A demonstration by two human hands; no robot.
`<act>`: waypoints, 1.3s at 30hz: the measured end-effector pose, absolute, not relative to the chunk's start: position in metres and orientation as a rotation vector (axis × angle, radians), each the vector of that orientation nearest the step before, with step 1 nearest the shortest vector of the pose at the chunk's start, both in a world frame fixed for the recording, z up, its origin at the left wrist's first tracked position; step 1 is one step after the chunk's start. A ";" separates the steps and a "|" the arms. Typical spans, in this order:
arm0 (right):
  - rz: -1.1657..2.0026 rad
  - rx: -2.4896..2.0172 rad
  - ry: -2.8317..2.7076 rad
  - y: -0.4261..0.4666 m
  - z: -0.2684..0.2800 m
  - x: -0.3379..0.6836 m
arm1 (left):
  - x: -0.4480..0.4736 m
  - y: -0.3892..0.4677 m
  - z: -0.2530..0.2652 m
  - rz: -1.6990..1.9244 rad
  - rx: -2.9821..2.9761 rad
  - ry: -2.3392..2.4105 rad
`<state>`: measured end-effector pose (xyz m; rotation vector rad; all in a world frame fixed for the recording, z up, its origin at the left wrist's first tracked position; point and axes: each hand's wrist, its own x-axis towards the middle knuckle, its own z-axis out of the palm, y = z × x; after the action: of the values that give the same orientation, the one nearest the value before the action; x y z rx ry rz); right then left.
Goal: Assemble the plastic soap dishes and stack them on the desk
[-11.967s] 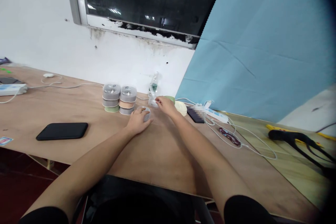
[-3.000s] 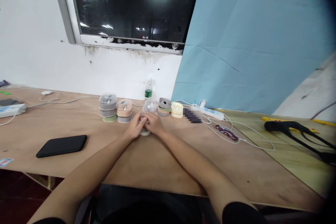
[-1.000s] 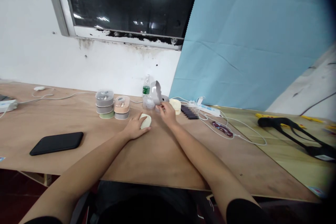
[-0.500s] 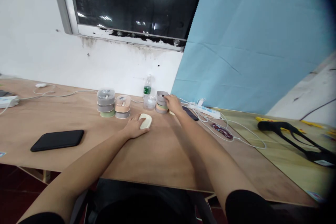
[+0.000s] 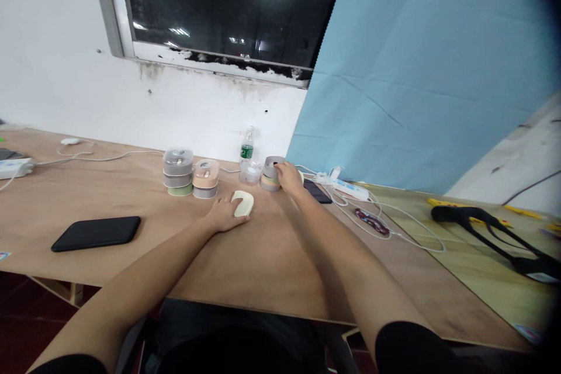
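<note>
My left hand (image 5: 225,214) rests on the table with its fingers bent over the near left side of a shallow cream-coloured box (image 5: 244,203). My right hand (image 5: 290,177) reaches to a stack of small oval boxes, its fingertips pinched at the top grey box (image 5: 270,170). A small dark spot shows at those fingertips; what it is, I cannot make out. Partly hidden behind the right hand is a cream-coloured piece (image 5: 301,176). Left of this stack stand a clear plastic cup (image 5: 250,174) and a clear bottle (image 5: 248,148) with a green label.
Two more box stacks with clear lids, a grey-topped one (image 5: 177,168) and a peach-topped one (image 5: 205,179), stand further left. A black phone-like slab (image 5: 96,233) lies front left. White cables, a power strip (image 5: 350,190) and a dark phone (image 5: 318,191) are on the right, a black strap (image 5: 486,225) beyond.
My right hand has shifted slightly at the grey box, and a cream edge now shows to its right instead of below it. My left hand stays on the cream box.
</note>
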<state>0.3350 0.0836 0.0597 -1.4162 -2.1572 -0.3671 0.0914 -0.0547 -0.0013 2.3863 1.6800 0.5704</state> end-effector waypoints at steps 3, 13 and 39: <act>-0.315 -1.366 -2.121 0.082 0.061 0.334 | 0.091 -0.055 -0.001 0.583 2.382 1.673; -0.229 -0.886 -2.071 0.021 0.015 0.324 | 0.092 -0.051 -0.002 1.003 2.197 1.560; -0.003 -0.949 -1.511 0.012 0.012 0.321 | 0.100 -0.068 0.007 0.942 2.571 1.198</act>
<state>0.3211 0.0125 0.0124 -0.9491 -1.5111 -0.0029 0.1002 -0.0682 0.0070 2.5709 1.1984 0.9421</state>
